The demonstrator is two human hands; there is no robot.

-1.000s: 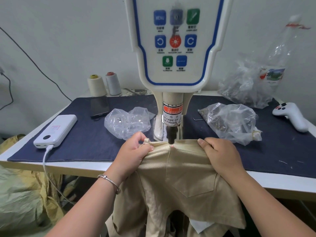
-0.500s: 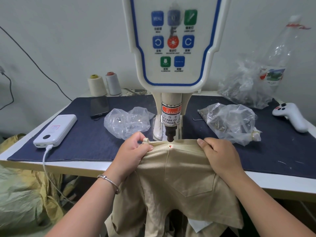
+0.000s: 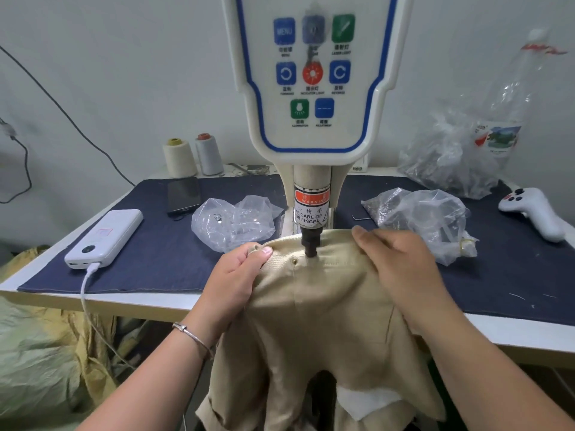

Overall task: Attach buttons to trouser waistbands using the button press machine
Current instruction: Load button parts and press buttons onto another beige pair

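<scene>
Fingers (image 3: 264,251) pinching waistband (image 3: 339,244) edge

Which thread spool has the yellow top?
The cream thread spool, the left one of the pair by the wall. The grey thread spool beside it has an orange-red top.

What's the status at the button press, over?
Left hand pinching the waistband edge; right hand flat on it. Press head down on the waistband, one button set just left of it. Fingers clear of the head.
</scene>
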